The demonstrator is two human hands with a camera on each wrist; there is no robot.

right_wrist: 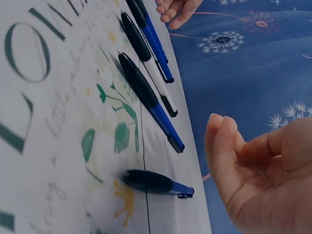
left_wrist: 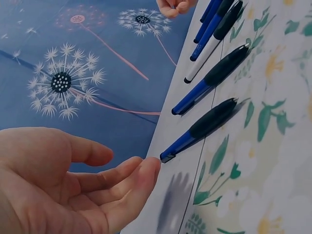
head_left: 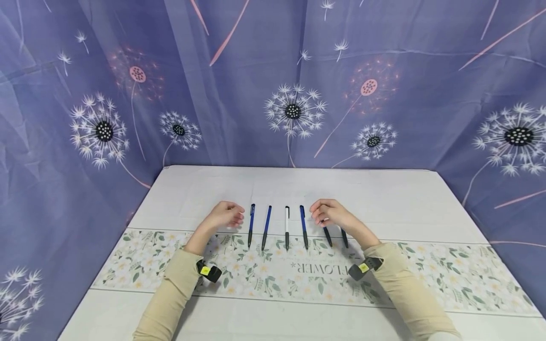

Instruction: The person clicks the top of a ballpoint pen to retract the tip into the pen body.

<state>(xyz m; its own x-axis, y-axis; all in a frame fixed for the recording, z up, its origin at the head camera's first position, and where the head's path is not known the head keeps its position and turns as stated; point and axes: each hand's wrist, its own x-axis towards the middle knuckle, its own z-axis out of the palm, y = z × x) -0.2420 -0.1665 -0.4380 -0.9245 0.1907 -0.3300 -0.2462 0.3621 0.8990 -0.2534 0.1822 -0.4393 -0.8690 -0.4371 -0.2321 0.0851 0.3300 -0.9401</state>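
Note:
Several click pens lie in a row across the table. A white pen (head_left: 287,227) with a black grip is near the middle, between a blue pen (head_left: 267,227) and another blue pen (head_left: 303,227). My left hand (head_left: 223,214) hovers just left of the leftmost blue pen (head_left: 251,225), fingers loosely bent and holding nothing. On the other side, my right hand (head_left: 334,214) hangs over the right end of the row, fingers relaxed, nothing between them. It hides the upper parts of two dark-gripped pens, one (head_left: 327,235) beside the other (head_left: 344,238).
Under the pens' grip ends runs a floral strip (head_left: 239,279) printed with the word FLOWER, upside down, on the white table (head_left: 362,184). A purple curtain (head_left: 239,94) with dandelions hangs behind and along both sides. Each wrist wears a black camera strap (head_left: 209,271).

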